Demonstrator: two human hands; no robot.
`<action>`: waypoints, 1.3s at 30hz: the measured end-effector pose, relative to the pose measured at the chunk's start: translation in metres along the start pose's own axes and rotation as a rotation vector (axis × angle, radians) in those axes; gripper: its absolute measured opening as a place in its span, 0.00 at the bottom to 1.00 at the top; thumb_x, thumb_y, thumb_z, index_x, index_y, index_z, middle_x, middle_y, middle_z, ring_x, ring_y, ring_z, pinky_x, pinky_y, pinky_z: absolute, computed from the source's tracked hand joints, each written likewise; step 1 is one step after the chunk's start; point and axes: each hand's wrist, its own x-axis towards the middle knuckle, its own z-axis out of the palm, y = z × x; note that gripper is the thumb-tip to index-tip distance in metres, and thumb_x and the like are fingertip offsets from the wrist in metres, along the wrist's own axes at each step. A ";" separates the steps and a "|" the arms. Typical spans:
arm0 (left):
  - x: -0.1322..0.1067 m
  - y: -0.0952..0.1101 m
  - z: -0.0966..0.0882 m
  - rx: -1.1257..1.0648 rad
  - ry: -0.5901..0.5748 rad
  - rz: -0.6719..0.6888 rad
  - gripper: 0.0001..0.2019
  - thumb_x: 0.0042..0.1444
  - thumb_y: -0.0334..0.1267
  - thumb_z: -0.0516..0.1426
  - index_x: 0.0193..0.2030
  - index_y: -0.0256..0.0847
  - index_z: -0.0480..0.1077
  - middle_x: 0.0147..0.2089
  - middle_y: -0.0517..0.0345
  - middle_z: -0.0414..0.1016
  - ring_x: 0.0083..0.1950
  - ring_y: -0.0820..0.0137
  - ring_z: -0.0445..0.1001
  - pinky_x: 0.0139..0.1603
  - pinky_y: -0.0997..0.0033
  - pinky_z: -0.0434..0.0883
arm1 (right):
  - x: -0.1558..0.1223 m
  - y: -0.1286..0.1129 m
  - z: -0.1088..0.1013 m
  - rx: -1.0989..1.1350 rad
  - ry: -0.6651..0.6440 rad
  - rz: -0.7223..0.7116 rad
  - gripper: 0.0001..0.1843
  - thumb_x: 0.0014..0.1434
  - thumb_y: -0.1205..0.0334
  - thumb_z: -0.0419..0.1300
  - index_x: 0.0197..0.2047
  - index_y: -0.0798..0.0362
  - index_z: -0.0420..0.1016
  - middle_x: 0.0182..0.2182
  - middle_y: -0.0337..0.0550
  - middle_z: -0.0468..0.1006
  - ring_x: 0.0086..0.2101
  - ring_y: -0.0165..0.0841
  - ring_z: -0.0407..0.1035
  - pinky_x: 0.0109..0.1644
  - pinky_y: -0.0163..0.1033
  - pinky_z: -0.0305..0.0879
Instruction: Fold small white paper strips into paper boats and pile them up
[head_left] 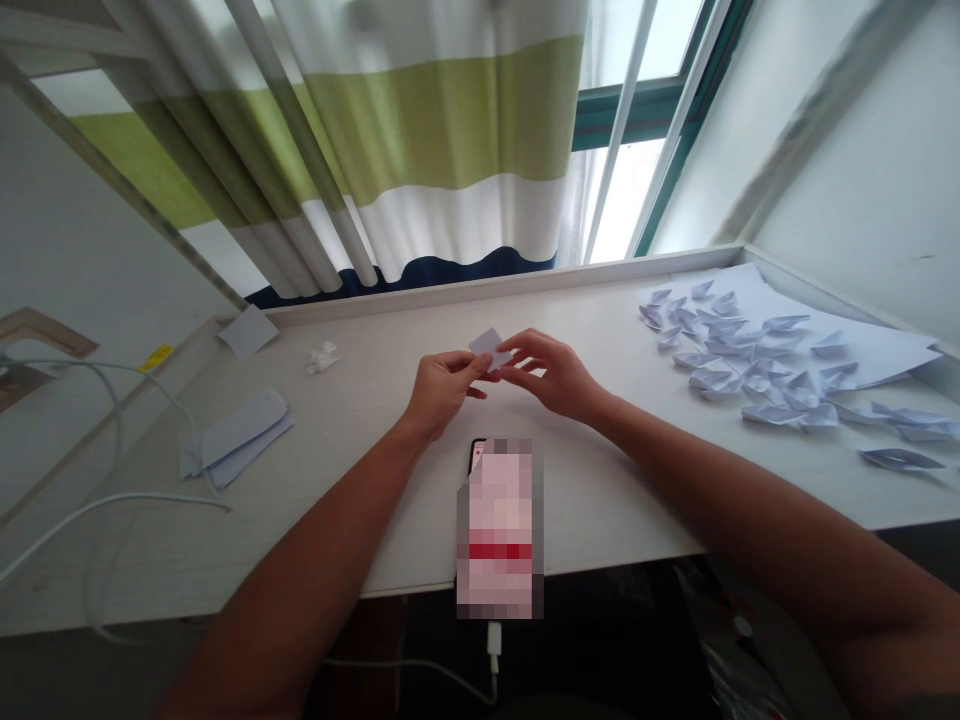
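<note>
A small piece of white paper is held up above the middle of the table. My left hand is closed on it, thumb on top and fingers underneath. From the other side, my right hand has its thumb and fingertips at the paper's right edge, with the fingers bent. Whether the paper has a fold in it is hard to see at this size. On the right of the table lie many folded paper boats, some resting on large white sheets.
A phone with a blurred screen lies at the front edge, a charging cable plugged into it. To the left are folded papers, a white square sheet, a crumpled white scrap and loose white cables. A curtain hangs behind.
</note>
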 end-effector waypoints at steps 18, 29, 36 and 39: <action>0.004 -0.001 -0.007 -0.079 -0.029 -0.026 0.18 0.51 0.50 0.75 0.38 0.39 0.81 0.38 0.53 0.85 0.43 0.64 0.83 0.41 0.67 0.77 | 0.001 -0.004 -0.009 -0.079 -0.075 -0.103 0.11 0.66 0.53 0.73 0.47 0.49 0.85 0.45 0.47 0.86 0.42 0.40 0.81 0.48 0.52 0.85; 0.003 0.000 -0.006 -0.154 -0.092 -0.024 0.25 0.44 0.52 0.79 0.40 0.40 0.77 0.36 0.54 0.86 0.38 0.64 0.84 0.36 0.69 0.74 | 0.000 -0.011 -0.008 0.004 -0.088 0.008 0.16 0.65 0.46 0.72 0.44 0.49 0.82 0.43 0.45 0.86 0.43 0.40 0.81 0.50 0.53 0.83; -0.002 0.002 -0.005 -0.185 -0.245 -0.107 0.25 0.48 0.48 0.79 0.41 0.41 0.70 0.42 0.49 0.88 0.46 0.54 0.89 0.45 0.60 0.78 | 0.001 -0.005 -0.002 0.022 0.071 0.080 0.20 0.65 0.41 0.70 0.39 0.50 0.80 0.36 0.43 0.85 0.36 0.37 0.78 0.43 0.50 0.80; -0.003 0.004 -0.006 -0.130 -0.258 -0.070 0.25 0.52 0.47 0.77 0.49 0.41 0.74 0.43 0.48 0.89 0.47 0.55 0.88 0.47 0.59 0.79 | 0.001 -0.005 -0.001 0.048 0.080 0.090 0.21 0.64 0.40 0.72 0.39 0.50 0.81 0.36 0.44 0.85 0.36 0.38 0.79 0.43 0.50 0.81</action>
